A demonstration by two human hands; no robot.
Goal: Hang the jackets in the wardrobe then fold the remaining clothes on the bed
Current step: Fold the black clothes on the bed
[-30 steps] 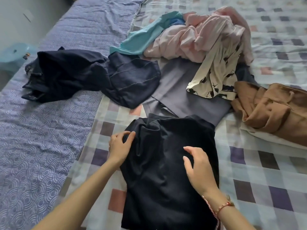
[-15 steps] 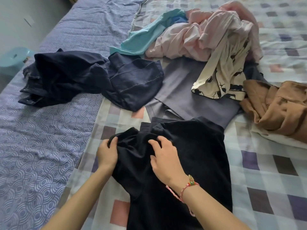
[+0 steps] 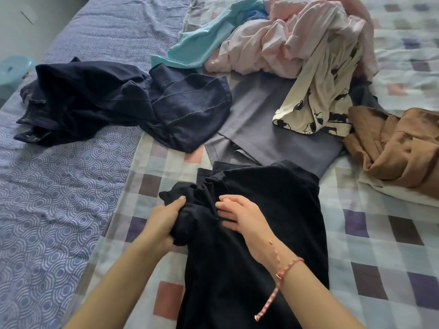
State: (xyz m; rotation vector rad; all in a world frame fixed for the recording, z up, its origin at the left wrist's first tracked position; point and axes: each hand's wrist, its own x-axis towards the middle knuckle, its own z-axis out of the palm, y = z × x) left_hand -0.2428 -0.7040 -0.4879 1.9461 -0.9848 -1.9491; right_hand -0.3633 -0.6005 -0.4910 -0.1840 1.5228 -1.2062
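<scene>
Black cloth fills the lower middle of the frame: a black garment (image 3: 261, 245) lies lengthwise on the checked bedcover (image 3: 380, 257), its top edge towards the centre of the picture. The left hand (image 3: 161, 224) grips a bunched fold at the garment's upper left corner, thumb over the top and fingers curled round the wad. The right hand (image 3: 240, 217) rests flat on the cloth just beside that bunch, fingers straight and pointing left, not pinching anything. A red braided bracelet (image 3: 282, 274) hangs at the right wrist.

Above the black garment a grey garment (image 3: 273, 129) lies spread, its lower edge tucked under the black one. Left of centre, a crumpled dark denim garment (image 3: 118, 103) sprawls across the border between the checked bedcover and a purple swirl-patterned sheet (image 3: 47, 210). In the upper middle a turquoise garment (image 3: 202, 43) lies beside a heap of pink clothes (image 3: 285, 43), with a cream garment with black prints (image 3: 318, 98) draped down from the heap onto the grey one. At the right edge sits a rumpled brown garment (image 3: 403, 148).
</scene>
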